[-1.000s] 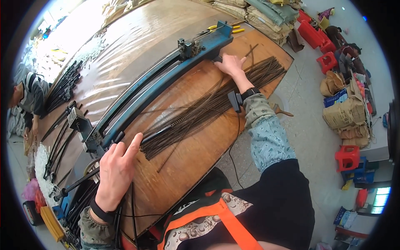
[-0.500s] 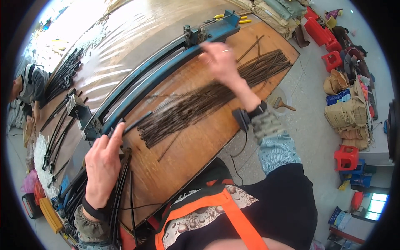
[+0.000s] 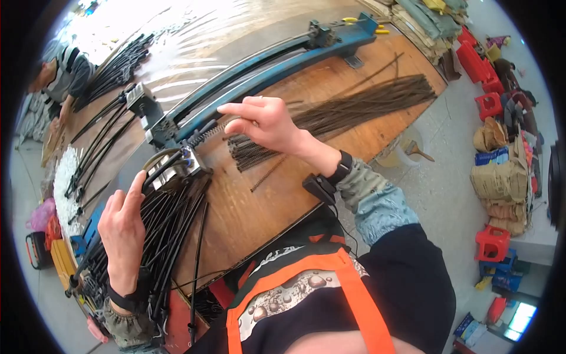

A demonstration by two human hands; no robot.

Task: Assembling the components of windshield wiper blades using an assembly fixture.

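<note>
My left hand (image 3: pixel 122 227) is at the left of the bench, its index finger stretched along a black tube (image 3: pixel 161 170); the thumb is hidden, and the tube seems pinched there. The tube passes over a small metal fixture (image 3: pixel 190 162). A thin coil spring (image 3: pixel 206 135) runs from near the fixture to my right hand (image 3: pixel 268 123), whose thumb and index finger are closed around it. Beyond both hands lies a long blue metal rail (image 3: pixel 253 88). A bundle of dark springs (image 3: pixel 336 121) rests on the wooden table (image 3: pixel 236 221) beside my right hand.
Many black tubes (image 3: pixel 171 230) hang at the table's near left edge. A block clamp (image 3: pixel 144 103) sits at the rail's near end, another (image 3: pixel 320 34) at its far end. Another person (image 3: pixel 65 74) works at far left. Red stools (image 3: pixel 494 242) and sacks (image 3: pixel 501 189) stand right.
My right hand has come back from the rail's far end toward the fixture. My left hand has moved a little nearer me. The view has shifted, bringing the metal fixture into sight.
</note>
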